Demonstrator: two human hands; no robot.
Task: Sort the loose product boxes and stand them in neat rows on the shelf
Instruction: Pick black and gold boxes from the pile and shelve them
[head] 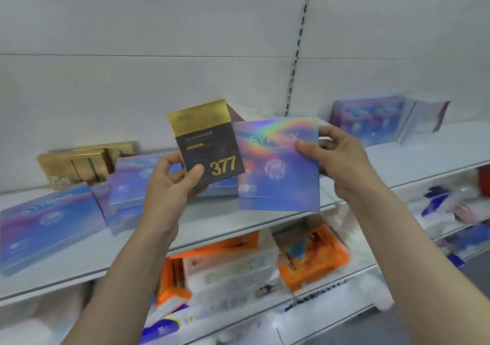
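My left hand (169, 182) grips a gold-and-black box marked 377 (209, 143) by its lower left corner, upright above the white shelf (212, 225). My right hand (342, 159) pinches a flat blue iridescent box (275, 164) by its right edge, face toward me, just right of the 377 box. Several more blue iridescent boxes (53, 217) lie loose and overlapping on the shelf's left half. Gold boxes (84, 164) stand against the back wall at the left. Blue boxes (371, 121) stand upright at the far right of the shelf.
Below, a lower shelf (331, 302) holds a jumble of orange and white packets (313, 257). The shelf's white back panel has a slotted upright (297, 52). More packets (450, 206) sit on the lower right shelf.
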